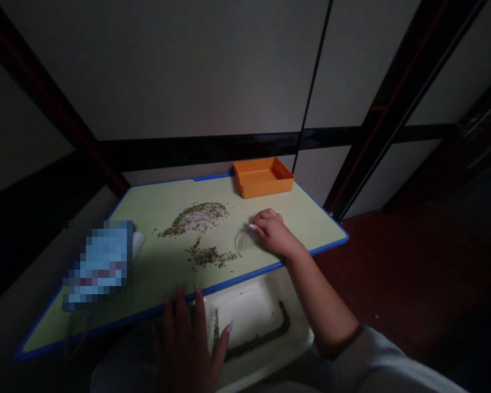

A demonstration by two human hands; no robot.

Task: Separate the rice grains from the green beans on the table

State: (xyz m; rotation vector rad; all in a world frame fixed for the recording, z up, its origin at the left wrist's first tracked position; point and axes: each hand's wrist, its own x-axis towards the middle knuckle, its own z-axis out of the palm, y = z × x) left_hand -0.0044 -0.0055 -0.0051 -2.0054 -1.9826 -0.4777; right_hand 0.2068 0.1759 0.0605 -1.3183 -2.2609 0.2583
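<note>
My right hand [270, 232] rests on the tabletop with its fingers curled round a clear, curved plastic piece [247, 238] that looks like a protractor. Left of it lies a pile of white grains mixed with small green beans [200, 216]. Nearer to me is a looser scatter of mostly green beans [210, 255]. My left hand [188, 333] has its fingers spread, over the left side of a white plastic basin [303, 344] below the table edge. Small green beans [257, 341] line the near and right sides of the basin's floor.
An orange box [265, 188] stands at the back of the pale green, blue-edged table [147, 210]. A blurred-out blue packet [100, 265] lies at the left. Cabinet panels [213, 71] rise right behind the table, and a dark red floor [393, 273] lies to the right.
</note>
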